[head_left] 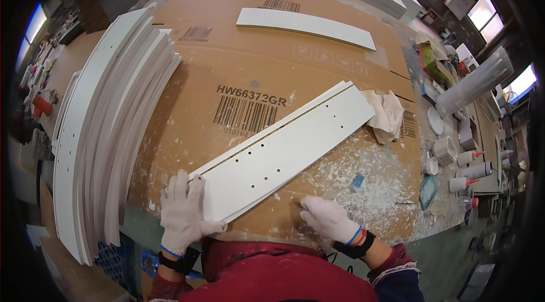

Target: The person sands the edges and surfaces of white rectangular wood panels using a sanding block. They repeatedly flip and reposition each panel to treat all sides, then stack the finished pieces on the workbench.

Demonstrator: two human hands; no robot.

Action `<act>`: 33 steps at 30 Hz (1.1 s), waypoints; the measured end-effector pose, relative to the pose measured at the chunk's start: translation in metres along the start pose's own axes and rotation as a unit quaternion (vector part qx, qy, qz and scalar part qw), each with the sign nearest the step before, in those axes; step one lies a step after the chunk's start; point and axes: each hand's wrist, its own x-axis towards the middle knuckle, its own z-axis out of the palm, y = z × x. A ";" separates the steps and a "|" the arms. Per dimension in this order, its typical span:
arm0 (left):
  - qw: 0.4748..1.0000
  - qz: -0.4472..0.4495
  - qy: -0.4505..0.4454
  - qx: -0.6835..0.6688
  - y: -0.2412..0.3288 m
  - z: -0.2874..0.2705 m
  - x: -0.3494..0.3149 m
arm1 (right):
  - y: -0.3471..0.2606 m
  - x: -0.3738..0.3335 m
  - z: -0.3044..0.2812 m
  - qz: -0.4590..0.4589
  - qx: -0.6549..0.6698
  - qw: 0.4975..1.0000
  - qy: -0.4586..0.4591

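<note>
White panel, long, flat and straight-edged, is lying aslant on brown cardboard before you, its lower-left end sitting nearest your body, its other end pointing up to the right. One narrow brownish groove is running along its upper long edge; small dark round holes are dotting the face, six grouping toward the near half, three toward the far end. Your gloved left hand is resting at the near end, fingers spreading at the edge, thumb standing apart by the lower corner. Your gloved right hand is sitting apart from the panel, fingers curling inward; I cannot tell whether they are pinching anything. Cream cloth is lying crumpled beside the far end; stacked white boards are occupying your left.
</note>
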 end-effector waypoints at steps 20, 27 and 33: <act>0.998 -0.029 -0.024 -0.053 -0.008 0.001 -0.027 | 0.041 0.180 -0.084 -0.158 -0.180 0.938 0.249; 0.998 -0.010 -0.020 -0.054 -0.012 -0.002 -0.023 | 0.156 0.195 -0.177 0.076 -0.294 0.903 0.303; 0.997 -0.013 -0.026 -0.066 -0.012 0.002 -0.023 | -0.015 0.170 -0.077 -0.290 -0.126 0.939 0.135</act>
